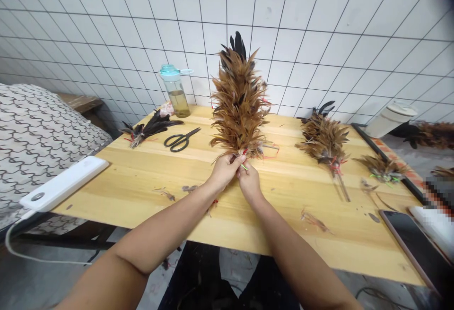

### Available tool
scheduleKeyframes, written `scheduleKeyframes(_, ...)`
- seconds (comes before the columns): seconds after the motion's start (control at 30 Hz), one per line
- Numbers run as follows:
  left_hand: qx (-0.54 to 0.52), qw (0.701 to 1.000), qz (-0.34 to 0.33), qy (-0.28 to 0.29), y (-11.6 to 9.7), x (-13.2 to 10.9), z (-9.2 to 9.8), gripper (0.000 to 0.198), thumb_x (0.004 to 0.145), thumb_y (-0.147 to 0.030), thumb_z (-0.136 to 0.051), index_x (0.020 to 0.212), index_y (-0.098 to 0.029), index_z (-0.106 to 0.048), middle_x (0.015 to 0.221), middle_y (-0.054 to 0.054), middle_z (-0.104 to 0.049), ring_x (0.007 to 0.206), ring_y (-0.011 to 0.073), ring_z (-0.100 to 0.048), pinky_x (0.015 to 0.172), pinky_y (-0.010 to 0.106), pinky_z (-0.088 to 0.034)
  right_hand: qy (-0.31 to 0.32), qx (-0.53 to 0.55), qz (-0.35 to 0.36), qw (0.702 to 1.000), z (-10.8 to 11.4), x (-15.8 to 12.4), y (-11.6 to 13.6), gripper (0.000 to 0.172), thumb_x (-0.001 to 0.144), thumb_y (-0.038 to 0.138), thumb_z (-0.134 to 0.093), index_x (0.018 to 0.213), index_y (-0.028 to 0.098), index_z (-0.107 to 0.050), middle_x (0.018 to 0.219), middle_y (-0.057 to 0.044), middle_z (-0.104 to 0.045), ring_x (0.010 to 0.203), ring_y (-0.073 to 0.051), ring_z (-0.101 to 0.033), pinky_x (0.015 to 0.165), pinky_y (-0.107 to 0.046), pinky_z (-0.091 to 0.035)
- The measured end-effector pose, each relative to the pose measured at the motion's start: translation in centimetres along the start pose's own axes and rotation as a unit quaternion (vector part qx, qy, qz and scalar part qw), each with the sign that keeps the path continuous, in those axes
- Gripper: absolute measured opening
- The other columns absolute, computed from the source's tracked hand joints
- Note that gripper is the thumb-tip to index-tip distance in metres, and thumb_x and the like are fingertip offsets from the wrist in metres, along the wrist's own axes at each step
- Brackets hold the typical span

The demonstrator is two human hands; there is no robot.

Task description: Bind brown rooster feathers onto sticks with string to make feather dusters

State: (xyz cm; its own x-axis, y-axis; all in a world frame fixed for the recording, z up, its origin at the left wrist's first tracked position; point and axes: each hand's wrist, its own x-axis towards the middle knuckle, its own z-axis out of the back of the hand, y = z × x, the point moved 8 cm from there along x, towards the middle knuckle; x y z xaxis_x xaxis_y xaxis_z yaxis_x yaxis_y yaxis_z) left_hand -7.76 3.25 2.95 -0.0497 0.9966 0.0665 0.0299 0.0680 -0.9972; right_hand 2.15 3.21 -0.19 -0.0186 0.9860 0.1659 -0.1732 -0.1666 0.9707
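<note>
A tall brown feather duster (241,97) with black feathers at its tip stands upright in front of me. My left hand (226,170) is closed round its base, thumb pressed against a red and green tie. Close beside it, my right hand (249,180) is also closed at the base, where a bit of green string (244,167) shows by the fingers. The handle is hidden by both hands. To the right lies a shorter feather duster (324,137) with a bare stick and red ties. A small feather bunch (385,168) with green string is beyond it.
On the left are black scissors (181,140), a dark feather bundle (147,128), a bottle (176,92) and a white power strip-like device (65,182). A phone (407,248) lies at the right edge, with a white cup (392,118) behind. Tiled wall (291,12) borders the table (227,227).
</note>
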Motion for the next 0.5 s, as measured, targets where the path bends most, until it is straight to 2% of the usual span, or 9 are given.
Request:
scheduleKeyframes(0.13, -0.021, 0.999, 0.006, 0.035, -0.2, -0.1, -0.4, 0.042, 0.073, -0.056, -0.069, 0.067, -0.017, -0.055, 0.052, -0.002, -0.053, 0.047, 0.0114, -0.048, 0.049, 0.024, -0.038, 0.013, 0.059, -0.032, 0.998, -0.4, -0.2, 0.2, 0.032, 0.083, 0.051, -0.047, 0.066, 0.024, -0.05, 0.056, 0.002, -0.048, 0.055, -0.015, -0.044, 0.055, -0.027, -0.037)
scheduleKeyframes(0.27, -0.069, 0.994, -0.013, 0.082, -0.9, -0.3, -1.0, 0.047, 0.068, -0.057, -0.076, 0.077, -0.016, -0.056, 0.059, -0.003, -0.056, 0.051, 0.0094, -0.05, 0.051, 0.023, -0.04, 0.011, 0.146, -0.037, 0.989, -0.5, 0.0, 1.2, 0.036, 0.079, 0.057, -0.049, 0.068, 0.024, -0.046, 0.053, 0.005, -0.042, 0.051, -0.012, -0.037, 0.051, -0.026, -0.032)
scheduleKeyframes(0.37, -0.099, 0.989, -0.015, 0.109, -1.0, -0.5, -1.3, 0.05, 0.067, -0.051, -0.08, 0.095, -0.014, -0.061, 0.077, 0.001, -0.066, 0.067, 0.0114, -0.059, 0.065, 0.024, -0.046, -0.017, 0.168, -0.007, 0.986, 0.6, 0.4, 2.3, 0.033, 0.076, 0.056, -0.054, 0.074, 0.023, -0.05, 0.055, 0.006, -0.043, 0.053, -0.012, -0.037, 0.052, -0.025, -0.033)
scheduleKeyframes(0.5, -0.07, 0.994, -0.026, 0.077, -1.4, -0.5, -0.5, 0.056, 0.071, -0.05, -0.077, 0.112, -0.015, -0.061, 0.105, 0.009, -0.07, 0.097, 0.0178, -0.064, 0.091, 0.031, -0.047, -0.063, 0.165, 0.026, 0.984, 3.1, 1.1, 3.2, 0.033, 0.079, 0.055, -0.053, 0.077, 0.021, -0.053, 0.058, 0.006, -0.045, 0.054, -0.01, -0.039, 0.055, -0.025, -0.034)
